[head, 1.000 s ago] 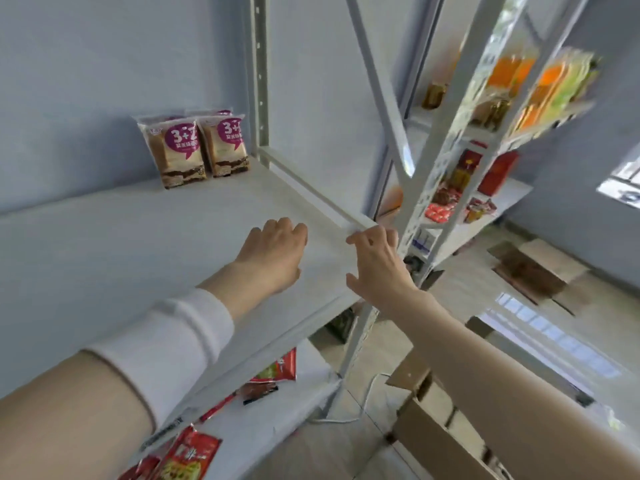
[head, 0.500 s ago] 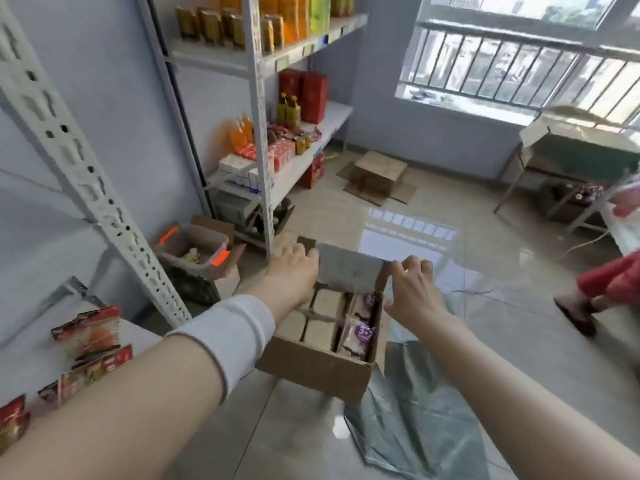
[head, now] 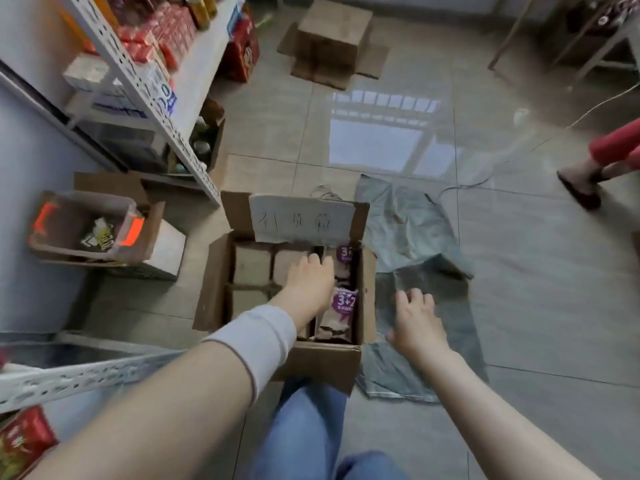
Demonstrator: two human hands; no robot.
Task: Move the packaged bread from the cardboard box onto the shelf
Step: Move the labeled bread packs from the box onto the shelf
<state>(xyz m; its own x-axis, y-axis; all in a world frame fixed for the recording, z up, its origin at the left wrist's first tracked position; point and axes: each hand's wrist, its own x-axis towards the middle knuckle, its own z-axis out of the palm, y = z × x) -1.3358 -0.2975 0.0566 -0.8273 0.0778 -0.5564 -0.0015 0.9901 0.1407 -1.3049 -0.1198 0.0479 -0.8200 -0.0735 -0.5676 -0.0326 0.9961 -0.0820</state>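
Note:
An open cardboard box [head: 214, 278] with card dividers stands on the floor in front of me. A bread packet with a purple label [head: 341, 315] stands in its near right cell, and another packet [head: 346, 259] shows in the far right cell. My left hand [head: 310, 282] reaches down into the box, fingers spread over the far right cells, holding nothing that I can see. My right hand [head: 417, 318] hovers open to the right of the box, over a grey sheet. The white shelf edge [head: 69, 379] crosses the lower left.
A grey plastic sheet [head: 415, 237] lies right of the box. A clear bin with orange latches [head: 86, 226] sits on a carton at left. Stocked metal shelving [head: 149, 95] rises behind it. Another flattened carton [head: 332, 39] lies further off. A person's foot [head: 578, 188] is at right.
My view swung from the shelf down to the floor box. Both hands left the shelf edge; the left went down into the box, the right dropped beside it.

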